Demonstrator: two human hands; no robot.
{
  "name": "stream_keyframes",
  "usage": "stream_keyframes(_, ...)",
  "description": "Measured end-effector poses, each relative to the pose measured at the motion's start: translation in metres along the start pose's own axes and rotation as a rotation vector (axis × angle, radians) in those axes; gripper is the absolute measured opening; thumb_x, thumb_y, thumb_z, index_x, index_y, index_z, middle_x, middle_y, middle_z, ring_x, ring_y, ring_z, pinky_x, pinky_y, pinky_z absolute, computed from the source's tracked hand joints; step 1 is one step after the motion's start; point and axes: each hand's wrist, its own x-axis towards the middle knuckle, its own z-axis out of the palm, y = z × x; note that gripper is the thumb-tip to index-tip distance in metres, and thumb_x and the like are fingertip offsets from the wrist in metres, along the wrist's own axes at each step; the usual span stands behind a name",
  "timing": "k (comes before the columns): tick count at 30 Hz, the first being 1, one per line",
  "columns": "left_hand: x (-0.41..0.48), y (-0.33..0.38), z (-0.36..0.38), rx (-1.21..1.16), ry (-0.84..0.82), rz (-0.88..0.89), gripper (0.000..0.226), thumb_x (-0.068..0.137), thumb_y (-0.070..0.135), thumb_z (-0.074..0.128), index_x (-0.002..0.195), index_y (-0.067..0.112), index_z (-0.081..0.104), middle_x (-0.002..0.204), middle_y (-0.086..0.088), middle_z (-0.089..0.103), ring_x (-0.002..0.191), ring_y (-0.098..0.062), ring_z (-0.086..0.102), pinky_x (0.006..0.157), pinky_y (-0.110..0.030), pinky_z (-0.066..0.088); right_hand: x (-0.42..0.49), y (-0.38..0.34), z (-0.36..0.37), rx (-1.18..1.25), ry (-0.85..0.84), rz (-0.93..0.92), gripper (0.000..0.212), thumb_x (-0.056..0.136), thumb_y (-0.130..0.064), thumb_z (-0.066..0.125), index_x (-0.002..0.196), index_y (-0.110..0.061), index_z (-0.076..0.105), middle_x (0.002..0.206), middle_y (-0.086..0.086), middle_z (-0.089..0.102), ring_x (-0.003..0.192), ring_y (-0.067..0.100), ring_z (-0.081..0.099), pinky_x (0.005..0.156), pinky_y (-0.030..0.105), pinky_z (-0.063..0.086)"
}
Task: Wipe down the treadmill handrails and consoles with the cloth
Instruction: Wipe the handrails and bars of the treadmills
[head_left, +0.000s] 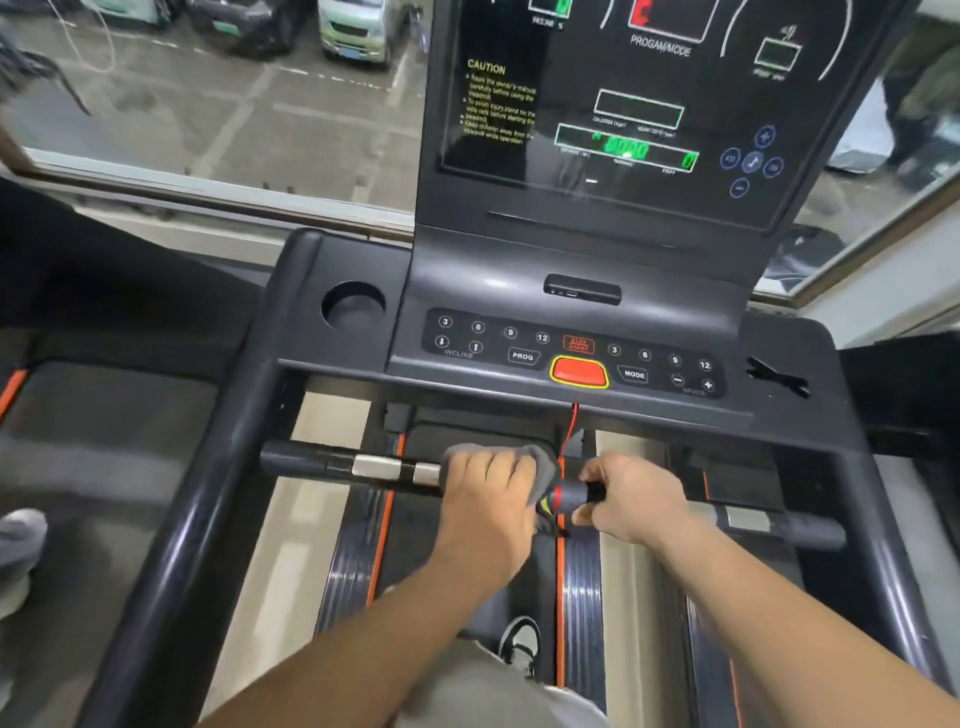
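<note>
**While the handrail gets wiped**

Below the console (576, 358), on the front handrail (322, 462), the left hand (488, 478) clenches the grey cloth (540, 462) around the bar; the right hand (631, 499) grips bare bar alongside. Soft and light, the cloth probably bunches; hold it palm-wrapped.

Both forearms (363, 639) are bare from the left hand (488, 483) and the right hand (631, 499) back to the lower edge of the view. Below the hands, between the forearms, show light beige trousers (493, 696). Just above the trousers is one dark shoe (521, 642) with white parts.
</note>
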Motion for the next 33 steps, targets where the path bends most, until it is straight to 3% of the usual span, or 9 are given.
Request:
stream_keyframes(5,0.003,-0.055,-0.011,0.15,-0.074,0.155,0.037,0.092,0.05,0.049,0.116,0.024,0.06,0.091,0.0,0.061,0.08,-0.028,0.058,0.07,-0.042,0.044,-0.003,0.0,0.01,0.025,0.049,-0.011,0.046,0.084,-0.045,0.075,0.127,-0.033,0.065,0.125,-0.01,0.065,0.12,0.019,0.061,0.093,0.03,0.052)
stream_keyframes(10,-0.004,-0.074,-0.031,0.182,0.022,-0.162,0.015,0.09,0.033,0.057,0.079,0.023,0.059,0.07,0.0,0.064,0.064,-0.027,0.06,0.063,-0.037,0.045,-0.017,0.01,0.035,0.068,0.165,-0.089,0.041,0.082,-0.042,0.067,0.121,-0.028,0.067,0.111,-0.005,0.062,0.114,0.024,0.058,0.086,0.038,0.055)
stream_keyframes(13,-0.002,-0.049,-0.02,0.116,0.014,-0.378,0.036,0.097,0.03,0.031,0.083,0.021,0.062,0.07,-0.001,0.061,0.07,-0.029,0.059,0.078,-0.042,0.041,-0.018,0.019,0.039,0.086,0.154,-0.18,0.063,0.084,-0.047,0.07,0.142,-0.025,0.057,0.13,-0.005,0.062,0.127,0.024,0.054,0.099,0.039,0.052)
stream_keyframes(15,0.007,-0.021,-0.01,0.065,-0.082,-0.323,0.058,0.102,0.033,0.006,0.094,0.023,0.062,0.078,-0.001,0.062,0.079,-0.03,0.058,0.088,-0.044,0.037,-0.018,0.034,0.03,0.077,0.113,-0.222,0.076,0.086,-0.048,0.073,0.153,-0.027,0.046,0.145,-0.007,0.055,0.138,0.02,0.047,0.111,0.034,0.043)
stream_keyframes(18,0.012,0.009,-0.008,-0.311,-0.035,-0.417,0.054,0.101,0.046,0.018,0.085,0.019,0.062,0.08,-0.004,0.067,0.085,-0.033,0.062,0.087,-0.043,0.041,-0.019,0.064,0.011,0.005,0.117,-0.241,0.079,0.086,-0.051,0.074,0.155,-0.029,0.042,0.149,-0.009,0.049,0.141,0.016,0.041,0.11,0.028,0.039)
stream_keyframes(21,0.018,0.018,-0.036,-0.914,0.183,-0.849,0.046,0.099,0.05,0.04,0.091,0.014,0.066,0.087,-0.002,0.07,0.093,-0.028,0.064,0.09,-0.042,0.048,-0.02,0.093,-0.002,-0.024,0.069,-0.19,0.076,0.087,-0.054,0.074,0.152,-0.03,0.043,0.148,-0.008,0.047,0.139,0.017,0.043,0.106,0.033,0.045)
stream_keyframes(23,0.025,0.024,-0.058,-1.048,0.235,-0.996,0.036,0.101,0.041,0.047,0.09,0.014,0.068,0.086,0.006,0.068,0.095,-0.025,0.065,0.088,-0.04,0.048,-0.013,0.11,-0.004,-0.038,0.041,-0.174,0.07,0.086,-0.053,0.075,0.147,-0.029,0.049,0.144,-0.007,0.052,0.134,0.019,0.05,0.102,0.036,0.05)
stream_keyframes(29,0.011,0.111,-0.048,-0.511,0.457,-0.34,0.036,0.106,0.038,0.038,0.11,0.02,0.068,0.102,0.005,0.071,0.101,-0.018,0.061,0.089,-0.033,0.044,0.003,0.136,0.006,-0.053,0.104,-0.28,0.037,0.081,-0.056,0.071,0.103,-0.028,0.066,0.103,-0.007,0.064,0.103,0.021,0.062,0.076,0.029,0.049)
stream_keyframes(33,0.01,0.145,0.031,0.061,0.015,-0.109,0.054,0.099,0.042,0.044,0.143,0.014,0.054,0.146,-0.008,0.056,0.138,-0.029,0.048,0.118,-0.053,0.034,0.005,0.148,0.018,0.028,0.174,-0.322,0.031,0.077,-0.052,0.067,0.098,-0.029,0.068,0.095,-0.01,0.058,0.103,0.021,0.064,0.08,0.031,0.052)
